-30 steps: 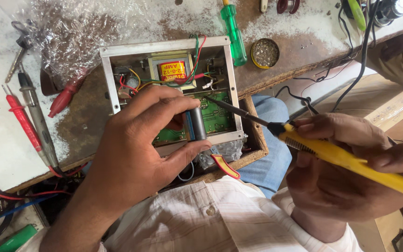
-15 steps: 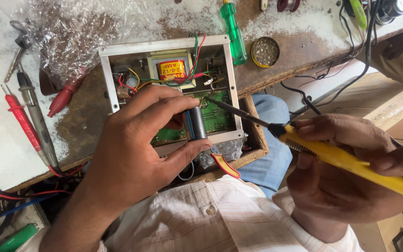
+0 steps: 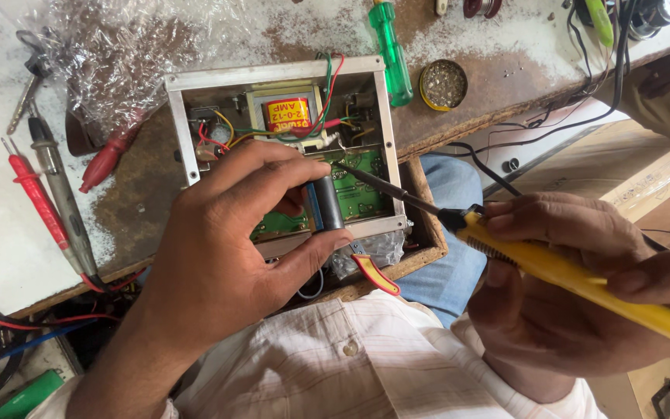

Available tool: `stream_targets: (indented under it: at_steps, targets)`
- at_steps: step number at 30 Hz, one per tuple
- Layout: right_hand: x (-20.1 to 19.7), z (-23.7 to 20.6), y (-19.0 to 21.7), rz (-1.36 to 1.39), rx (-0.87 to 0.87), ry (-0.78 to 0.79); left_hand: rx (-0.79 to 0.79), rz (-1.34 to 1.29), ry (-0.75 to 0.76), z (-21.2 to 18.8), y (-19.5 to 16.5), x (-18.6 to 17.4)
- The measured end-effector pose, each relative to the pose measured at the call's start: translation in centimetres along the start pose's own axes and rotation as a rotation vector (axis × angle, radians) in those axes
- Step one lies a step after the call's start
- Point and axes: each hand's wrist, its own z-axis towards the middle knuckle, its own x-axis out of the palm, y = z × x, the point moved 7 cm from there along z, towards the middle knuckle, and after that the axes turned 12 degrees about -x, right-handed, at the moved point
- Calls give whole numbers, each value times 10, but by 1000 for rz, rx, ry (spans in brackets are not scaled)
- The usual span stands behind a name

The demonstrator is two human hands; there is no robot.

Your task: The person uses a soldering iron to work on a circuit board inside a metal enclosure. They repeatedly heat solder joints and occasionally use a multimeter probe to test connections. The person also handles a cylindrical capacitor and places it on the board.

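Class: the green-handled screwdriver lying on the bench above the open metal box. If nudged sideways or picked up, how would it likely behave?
The green-handled screwdriver looks rigid, so it should lift without flexing. Its rounded handle may roll if nudged sideways. The glossy plastic could be a little slippery.

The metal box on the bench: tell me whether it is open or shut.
Open. The metal box has no lid on; its transformer, wires and green circuit board lie exposed.

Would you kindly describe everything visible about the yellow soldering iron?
The soldering iron has a long yellow plastic-looking handle, a black collar and a thin dark metal shaft. The right hand holds the handle, fingers wrapped over it. It slants up and left, its tip reaching into the open metal box at the green circuit board, near the left hand.
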Motion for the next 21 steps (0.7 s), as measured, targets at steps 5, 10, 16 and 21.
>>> stream_targets:
  at_steps: [5,10,16,21]
  targets:
    - [1,0,0,40,-5,8,-6,4,15,0,3,1]
    - [1,-3,-3,41,-47,-38,2,3,4,-6,10,2]
    - [-2,-12,-5,78,-13,-54,74,132,-61,7,-5,-1]
    - [0,-14,-11,47,14,1,157,141,-67,23,0,-23]
